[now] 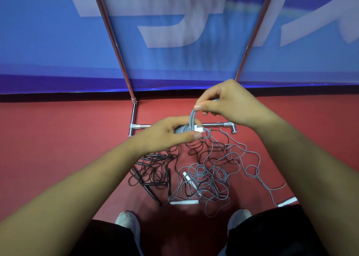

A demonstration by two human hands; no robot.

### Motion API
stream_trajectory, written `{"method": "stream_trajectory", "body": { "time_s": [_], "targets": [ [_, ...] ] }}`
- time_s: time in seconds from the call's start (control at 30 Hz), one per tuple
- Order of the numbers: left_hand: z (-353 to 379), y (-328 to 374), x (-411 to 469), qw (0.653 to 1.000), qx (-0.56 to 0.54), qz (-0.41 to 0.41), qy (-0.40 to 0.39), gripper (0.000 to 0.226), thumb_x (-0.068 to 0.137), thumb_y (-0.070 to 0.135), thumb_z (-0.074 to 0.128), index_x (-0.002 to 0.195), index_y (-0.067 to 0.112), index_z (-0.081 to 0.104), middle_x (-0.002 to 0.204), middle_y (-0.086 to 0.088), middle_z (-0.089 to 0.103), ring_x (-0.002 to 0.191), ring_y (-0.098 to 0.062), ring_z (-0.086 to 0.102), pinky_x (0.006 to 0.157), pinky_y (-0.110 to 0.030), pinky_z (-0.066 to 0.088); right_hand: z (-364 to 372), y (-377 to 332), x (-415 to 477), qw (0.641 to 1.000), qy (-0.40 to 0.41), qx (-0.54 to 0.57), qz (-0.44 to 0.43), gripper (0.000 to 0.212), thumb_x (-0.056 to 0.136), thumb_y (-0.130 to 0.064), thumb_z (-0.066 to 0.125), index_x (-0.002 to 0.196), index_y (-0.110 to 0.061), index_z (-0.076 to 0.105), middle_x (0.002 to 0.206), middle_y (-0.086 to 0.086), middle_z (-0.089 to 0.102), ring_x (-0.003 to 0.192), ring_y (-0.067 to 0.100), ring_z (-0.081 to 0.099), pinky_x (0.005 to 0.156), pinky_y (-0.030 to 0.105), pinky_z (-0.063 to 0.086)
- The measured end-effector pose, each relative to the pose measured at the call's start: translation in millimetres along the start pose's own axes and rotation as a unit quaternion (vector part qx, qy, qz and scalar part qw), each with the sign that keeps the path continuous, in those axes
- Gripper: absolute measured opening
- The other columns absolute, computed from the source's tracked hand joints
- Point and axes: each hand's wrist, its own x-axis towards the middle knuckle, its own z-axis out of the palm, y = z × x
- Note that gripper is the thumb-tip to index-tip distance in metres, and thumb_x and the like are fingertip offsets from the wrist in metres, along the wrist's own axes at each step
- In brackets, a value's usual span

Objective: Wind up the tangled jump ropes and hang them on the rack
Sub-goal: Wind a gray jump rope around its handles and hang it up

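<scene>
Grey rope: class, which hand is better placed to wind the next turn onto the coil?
Right. The right hand pinches the free loop just above the coil, which the left hand grips.

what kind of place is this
Probably a sports hall or gym: a red sports floor, a blue banner with large white lettering along the wall, a metal rack, and tangled jump ropes at the person's feet.

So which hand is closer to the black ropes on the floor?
Left. The left hand hovers just above the black ropes, holding a grey bundle. The right hand is higher and further right, pinching a grey loop.
</scene>
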Motion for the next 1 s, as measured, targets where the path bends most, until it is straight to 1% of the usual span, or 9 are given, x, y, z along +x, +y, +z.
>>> {"method": "stream_trajectory", "body": {
  "time_s": [0.07,0.17,0.3,0.5,0.6,0.7,0.87,0.93,1.0],
  "targets": [
    [0,3,0,0.997,-0.07,0.017,0.029,0.006,0.099,0.03,0.06,0.099,0.031,0.066,0.07,0.01,0.051,0.059,-0.006,0.043,0.056,-0.016,0.035,0,2,2,0.996,0.023,0.083,0.022,0.013,0.083,-0.013,0.079,0.08,-0.006,0.068,0.062,0.004,0.068,0.048,0.008,0.048,0.048,0.019,0.038],
    [1,5,1,0.984,-0.152,0.028,0.094,0.017,0.098,0.036,0.051,0.098,0.038,0.068,0.073,-0.007,0.053,0.061,-0.017,0.047,0.054,-0.023,0.04,1,7,6,0.985,0.046,0.161,0.045,0.023,0.081,-0.012,0.08,0.076,-0.008,0.057,0.06,0.006,0.067,0.044,0.011,0.041,0.045,0.023,0.03],
    [0,1,6,0.953,-0.271,-0.01,0.134,0.03,0.096,0.045,0.049,0.104,0.018,0.059,0.067,-0.009,0.054,0.057,-0.025,0.047,0.057,-0.034,0.04,5,7,8,0.973,0.049,0.218,0.064,0.025,0.082,-0.01,0.079,0.073,-0.007,0.056,0.063,0.011,0.068,0.044,0.011,0.039,0.044,0.022,0.03],
    [-2,-3,9,0.914,-0.374,-0.013,0.159,0.039,0.096,0.047,0.048,0.124,0.019,0.049,0.067,-0.011,0.053,0.053,-0.024,0.047,0.056,-0.035,0.04,10,5,6,0.974,0.021,0.21,0.083,0.022,0.086,-0.014,0.076,0.073,-0.01,0.059,0.071,0.013,0.072,0.049,0.012,0.043,0.046,0.023,0.033],
    [-5,-2,9,0.912,-0.385,-0.004,0.144,0.04,0.096,0.049,0.048,0.129,0.027,0.055,0.07,-0.011,0.053,0.055,-0.023,0.048,0.057,-0.032,0.043,11,5,4,0.97,0.019,0.225,0.09,0.018,0.089,-0.016,0.072,0.077,-0.011,0.06,0.071,0.012,0.072,0.048,0.012,0.043,0.043,0.02,0.032],
    [-7,-1,9,0.912,-0.38,-0.015,0.157,0.039,0.1,0.047,0.043,0.128,0.02,0.05,0.069,-0.011,0.054,0.054,-0.024,0.048,0.055,-0.033,0.044,11,4,4,0.958,0.041,0.274,0.066,0.006,0.092,-0.012,0.067,0.096,-0.014,0.063,0.077,0.016,0.073,0.05,0.016,0.045,0.044,0.022,0.035],
    [-11,0,10,0.897,-0.404,-0.033,0.174,0.034,0.102,0.047,0.042,0.125,0.022,0.044,0.07,-0.009,0.054,0.055,-0.024,0.048,0.055,-0.032,0.045,13,3,-1,0.92,-0.036,0.391,-0.021,0.035,0.09,-0.002,0.063,0.124,-0.001,0.057,0.099,0.023,0.071,0.069,0.024,0.061,0.067,0.029,0.053],
    [-12,0,10,0.898,-0.4,-0.037,0.18,0.033,0.102,0.046,0.041,0.123,0.021,0.044,0.07,-0.01,0.054,0.058,-0.025,0.046,0.055,-0.033,0.045,15,4,-1,0.926,-0.051,0.371,-0.051,0.041,0.091,0.004,0.059,0.131,0.001,0.052,0.101,0.022,0.071,0.077,0.026,0.064,0.076,0.033,0.055],
    [-12,0,10,0.903,-0.384,-0.044,0.185,0.031,0.104,0.045,0.041,0.121,0.02,0.046,0.07,-0.01,0.053,0.06,-0.025,0.045,0.057,-0.035,0.044,16,4,0,0.953,-0.017,0.296,-0.059,0.033,0.092,0.007,0.059,0.123,-0.003,0.059,0.093,0.018,0.071,0.072,0.022,0.066,0.074,0.031,0.056]
  ]
}}
